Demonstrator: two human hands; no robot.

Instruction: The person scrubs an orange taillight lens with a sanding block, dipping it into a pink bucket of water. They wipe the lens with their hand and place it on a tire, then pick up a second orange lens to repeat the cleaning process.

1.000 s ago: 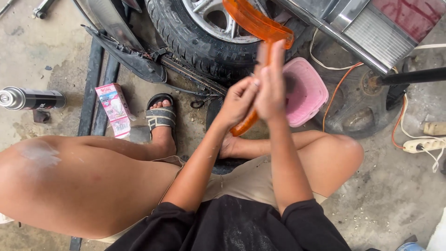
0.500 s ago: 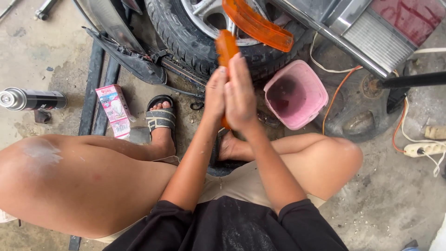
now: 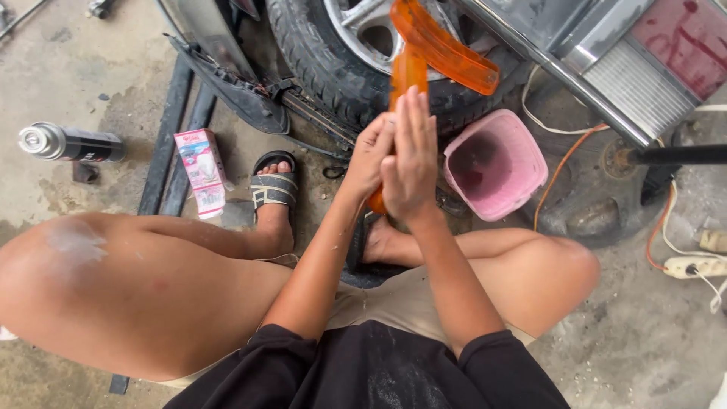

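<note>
An orange translucent lamp lens (image 3: 407, 72) stands on end between my palms, its top poking out above my fingers. My left hand (image 3: 369, 155) grips its lower left side. My right hand (image 3: 410, 163) lies flat against its right face, fingers straight and pointing up. A second orange lens (image 3: 447, 49) lies across the car tyre (image 3: 333, 68) just behind. I squat on the concrete floor with both knees spread and sandals on my feet.
A pink plastic bucket (image 3: 496, 163) stands right of my hands. A spray can (image 3: 68, 144) and a pink carton (image 3: 198, 170) lie at the left by dark metal bars (image 3: 170, 136). Orange and white cables and a power strip (image 3: 693, 266) are at the right.
The lens and both hands have swung from the right, over the bucket, to upright in the middle. My right palm now lies flat along the lens.
</note>
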